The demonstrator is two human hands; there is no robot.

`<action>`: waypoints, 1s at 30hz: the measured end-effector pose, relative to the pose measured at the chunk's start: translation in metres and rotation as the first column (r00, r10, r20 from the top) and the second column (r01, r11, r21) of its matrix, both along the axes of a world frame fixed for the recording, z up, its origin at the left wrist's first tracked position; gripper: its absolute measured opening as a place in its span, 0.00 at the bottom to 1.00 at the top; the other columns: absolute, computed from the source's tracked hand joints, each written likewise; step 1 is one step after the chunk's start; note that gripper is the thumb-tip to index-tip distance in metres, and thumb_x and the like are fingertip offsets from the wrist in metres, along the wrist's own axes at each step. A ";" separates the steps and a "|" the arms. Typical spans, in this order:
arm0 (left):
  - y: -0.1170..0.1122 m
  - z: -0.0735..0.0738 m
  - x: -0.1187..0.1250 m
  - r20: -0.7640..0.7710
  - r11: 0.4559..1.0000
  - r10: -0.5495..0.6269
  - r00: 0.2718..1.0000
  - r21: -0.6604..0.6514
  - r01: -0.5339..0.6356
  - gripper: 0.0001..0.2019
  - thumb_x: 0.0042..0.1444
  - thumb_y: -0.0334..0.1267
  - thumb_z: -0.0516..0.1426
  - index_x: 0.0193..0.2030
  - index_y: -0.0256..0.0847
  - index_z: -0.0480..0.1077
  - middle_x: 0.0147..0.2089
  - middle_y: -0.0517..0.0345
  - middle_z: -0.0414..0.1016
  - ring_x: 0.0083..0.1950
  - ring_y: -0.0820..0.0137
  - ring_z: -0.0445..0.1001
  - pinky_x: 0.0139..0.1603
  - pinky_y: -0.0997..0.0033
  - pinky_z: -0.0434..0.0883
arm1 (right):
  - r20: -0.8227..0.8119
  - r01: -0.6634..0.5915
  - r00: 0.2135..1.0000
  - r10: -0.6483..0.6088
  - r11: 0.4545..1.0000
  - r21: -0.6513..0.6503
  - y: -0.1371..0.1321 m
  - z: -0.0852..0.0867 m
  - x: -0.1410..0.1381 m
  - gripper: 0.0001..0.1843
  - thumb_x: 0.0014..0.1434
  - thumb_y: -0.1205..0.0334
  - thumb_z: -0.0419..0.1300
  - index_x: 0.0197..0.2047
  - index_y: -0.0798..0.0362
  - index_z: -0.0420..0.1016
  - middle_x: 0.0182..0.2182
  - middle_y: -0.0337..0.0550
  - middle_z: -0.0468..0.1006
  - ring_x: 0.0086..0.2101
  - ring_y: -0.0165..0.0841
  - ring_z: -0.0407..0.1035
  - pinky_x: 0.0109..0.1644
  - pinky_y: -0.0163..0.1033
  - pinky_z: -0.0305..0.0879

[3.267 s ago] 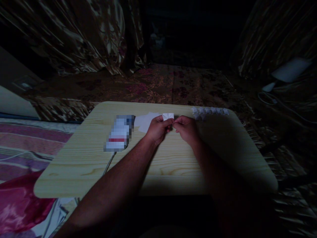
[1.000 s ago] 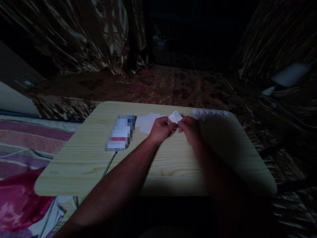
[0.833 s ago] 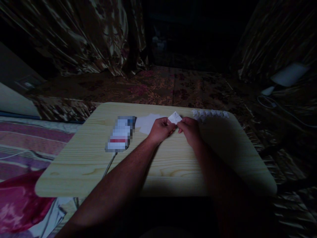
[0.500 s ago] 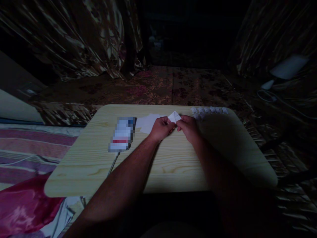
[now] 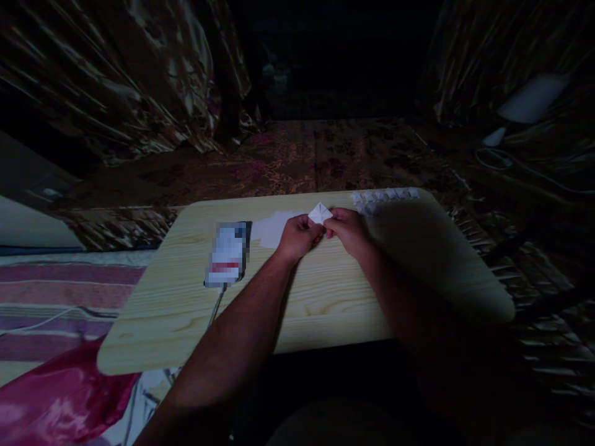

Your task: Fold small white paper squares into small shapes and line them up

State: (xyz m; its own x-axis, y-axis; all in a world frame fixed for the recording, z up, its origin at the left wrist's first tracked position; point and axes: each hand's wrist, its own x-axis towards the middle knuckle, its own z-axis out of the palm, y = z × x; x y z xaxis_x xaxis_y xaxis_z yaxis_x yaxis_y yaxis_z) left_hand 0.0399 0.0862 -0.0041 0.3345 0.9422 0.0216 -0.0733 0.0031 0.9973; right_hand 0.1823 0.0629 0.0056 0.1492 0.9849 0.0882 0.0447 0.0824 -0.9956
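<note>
A small folded white paper piece is pinched between both hands over the far middle of a light wooden table. My left hand grips its left side with closed fingers. My right hand pinches its right side. A stack of flat white paper sheets lies just left of my left hand. Several small folded white paper pieces sit in a row at the table's far right edge.
A phone with a cable lies on the table's left part. A striped mat and red plastic lie at the left. Dark patterned carpet and drapes surround the table. A white object with cords rests at far right.
The folded paper has been turned from a flat rectangle to a diamond-like pointed shape between the fingers. The camera view has shifted, so the table sits slightly differently in the picture.
</note>
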 end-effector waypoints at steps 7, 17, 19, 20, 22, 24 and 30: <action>-0.002 0.000 0.003 -0.018 0.999 -0.011 1.000 0.032 0.012 0.12 0.45 0.40 0.64 0.25 0.38 0.65 0.18 0.63 0.67 0.17 0.79 0.60 0.20 0.76 0.52 | 0.039 0.008 0.999 -0.007 1.000 -0.021 -0.001 0.003 0.003 0.04 0.43 0.62 0.57 0.21 0.53 0.67 0.14 0.33 0.68 0.18 0.26 0.62 0.23 0.30 0.55; -0.001 0.000 0.003 -0.019 0.997 -0.046 0.999 0.063 0.047 0.11 0.45 0.38 0.63 0.24 0.38 0.64 0.17 0.64 0.65 0.17 0.80 0.58 0.19 0.76 0.51 | 0.069 0.041 0.997 -0.040 0.999 -0.019 0.000 0.000 0.002 0.07 0.44 0.61 0.58 0.20 0.54 0.67 0.13 0.33 0.66 0.17 0.25 0.59 0.22 0.31 0.52; -0.001 -0.002 0.003 -0.028 0.995 -0.053 0.998 0.079 0.055 0.11 0.46 0.38 0.63 0.25 0.38 0.64 0.17 0.65 0.64 0.16 0.79 0.58 0.18 0.76 0.51 | 0.074 0.055 0.996 -0.053 0.998 -0.023 0.000 0.000 0.002 0.07 0.44 0.61 0.58 0.19 0.54 0.67 0.12 0.32 0.66 0.17 0.25 0.58 0.22 0.31 0.52; -0.001 -0.003 0.003 -0.029 0.995 -0.057 0.998 0.082 0.059 0.11 0.47 0.38 0.62 0.25 0.38 0.64 0.17 0.65 0.65 0.16 0.79 0.59 0.18 0.76 0.51 | 0.069 0.054 0.996 -0.052 0.998 -0.019 0.000 0.000 0.002 0.07 0.44 0.61 0.58 0.19 0.54 0.66 0.13 0.32 0.66 0.17 0.25 0.58 0.22 0.31 0.52; 0.000 -0.003 0.003 -0.025 0.995 -0.062 0.998 0.077 0.063 0.10 0.47 0.37 0.62 0.25 0.39 0.64 0.17 0.65 0.65 0.17 0.79 0.59 0.18 0.76 0.52 | 0.046 0.035 0.998 -0.035 0.999 -0.006 0.001 -0.001 0.002 0.07 0.44 0.61 0.58 0.19 0.54 0.67 0.13 0.32 0.66 0.18 0.25 0.59 0.23 0.31 0.54; 0.000 -0.003 0.003 -0.023 0.996 -0.059 0.998 0.071 0.060 0.10 0.47 0.36 0.62 0.25 0.39 0.63 0.17 0.65 0.65 0.16 0.79 0.59 0.18 0.76 0.52 | 0.013 0.018 1.000 -0.018 1.000 0.003 0.003 -0.004 0.002 0.05 0.43 0.61 0.59 0.21 0.54 0.68 0.14 0.32 0.67 0.19 0.25 0.60 0.23 0.31 0.55; 0.000 -0.002 0.004 -0.007 0.995 -0.075 0.997 0.063 0.075 0.10 0.45 0.35 0.63 0.25 0.38 0.64 0.17 0.65 0.65 0.16 0.79 0.59 0.18 0.76 0.52 | -0.002 0.049 0.999 -0.049 0.999 -0.024 0.004 -0.005 -0.001 0.07 0.42 0.61 0.60 0.25 0.55 0.72 0.18 0.33 0.70 0.20 0.25 0.61 0.22 0.31 0.56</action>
State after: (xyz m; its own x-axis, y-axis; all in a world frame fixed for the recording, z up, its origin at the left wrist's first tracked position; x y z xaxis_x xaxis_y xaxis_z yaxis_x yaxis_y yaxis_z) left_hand 0.0438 0.0857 -0.0059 0.4043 0.9113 0.0783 -0.0705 -0.0543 0.9960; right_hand 0.1815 0.0664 0.0010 0.1977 0.9781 0.0645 0.0452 0.0566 -0.9974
